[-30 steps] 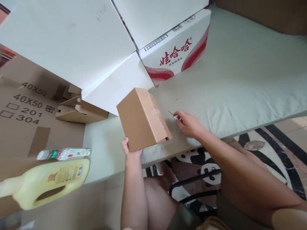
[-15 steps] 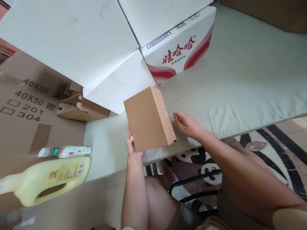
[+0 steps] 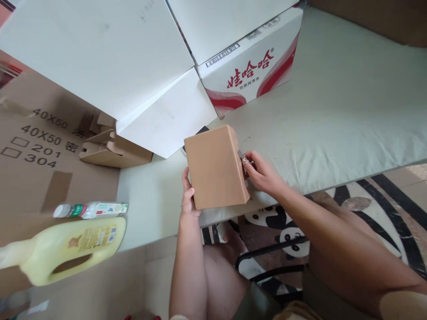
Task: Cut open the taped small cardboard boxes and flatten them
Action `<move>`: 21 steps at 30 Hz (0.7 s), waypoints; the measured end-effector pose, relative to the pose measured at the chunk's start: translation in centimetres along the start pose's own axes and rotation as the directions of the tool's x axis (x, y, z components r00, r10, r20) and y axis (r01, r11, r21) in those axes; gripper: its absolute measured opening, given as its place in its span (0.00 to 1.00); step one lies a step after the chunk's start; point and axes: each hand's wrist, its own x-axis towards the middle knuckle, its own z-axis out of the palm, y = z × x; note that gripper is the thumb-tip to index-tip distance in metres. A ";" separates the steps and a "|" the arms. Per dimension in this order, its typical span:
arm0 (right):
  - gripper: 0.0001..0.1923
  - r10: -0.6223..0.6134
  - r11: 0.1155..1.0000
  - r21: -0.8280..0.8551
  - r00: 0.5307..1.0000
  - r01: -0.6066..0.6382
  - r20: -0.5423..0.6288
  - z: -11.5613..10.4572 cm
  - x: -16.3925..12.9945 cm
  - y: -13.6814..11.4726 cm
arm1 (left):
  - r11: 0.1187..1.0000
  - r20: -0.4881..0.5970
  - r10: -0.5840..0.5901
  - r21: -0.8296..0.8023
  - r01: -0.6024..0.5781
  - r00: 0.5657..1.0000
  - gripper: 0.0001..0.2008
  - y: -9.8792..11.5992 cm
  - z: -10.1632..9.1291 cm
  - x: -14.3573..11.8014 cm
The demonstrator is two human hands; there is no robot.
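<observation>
A plain brown cardboard box (image 3: 216, 171) is tilted above the pale green cloth. My left hand (image 3: 188, 195) grips its lower left edge, with the thumb at the front and the other fingers mostly hidden behind. At the box's right side, my right hand (image 3: 262, 171) is closed around a small silver blade-like tool (image 3: 241, 155), whose flat tip lies against or very near the box edge. The tool is too small to name its exact kind. Behind the box's upper left corner, part of a dark flat object (image 3: 203, 130) shows on the cloth.
White cartons, one with red lettering (image 3: 250, 75), stand at the back. An open brown carton (image 3: 130, 153) sits left, beside a large printed cardboard sheet (image 3: 20, 106). A clear bottle (image 3: 103, 210) and a yellow jug (image 3: 96, 244) lie at the left. The table's cloth edge (image 3: 353, 180) runs near my knees.
The box has shifted right and turned slightly in my left hand, uncovering part of the dark flat object behind it. The silver tool now points more upward along the box's right edge.
</observation>
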 end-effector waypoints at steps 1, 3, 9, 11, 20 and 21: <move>0.10 -0.008 0.999 0.042 1.000 0.008 0.001 0.1 0.0 0.1 | 1.000 0.014 -0.002 0.017 0.002 1.000 0.36 -0.1 0.0 0.1; 0.10 -0.016 0.996 0.090 1.000 0.015 0.010 0.3 -0.1 0.3 | 0.999 0.029 -0.005 0.038 0.004 1.000 0.36 -0.2 0.0 0.1; 0.08 -0.038 0.994 0.102 0.999 0.034 0.032 0.3 -0.1 0.7 | 0.996 0.021 0.014 0.086 -0.016 1.000 0.37 -0.4 0.2 -0.5; 0.08 -0.042 0.993 0.114 0.999 0.038 0.035 0.2 -0.1 0.6 | 0.994 0.024 0.024 0.104 -0.027 0.999 0.39 -0.5 0.3 -0.7; 0.09 -0.001 0.986 0.169 1.000 -0.003 0.024 0.4 -0.1 0.4 | 0.997 0.013 0.012 0.079 -0.013 1.000 0.38 -0.4 0.4 -0.6; 0.09 0.010 0.986 0.169 1.000 -0.014 0.023 0.4 -0.1 0.4 | 0.997 0.012 0.010 0.080 -0.011 1.000 0.38 -0.4 0.4 -0.5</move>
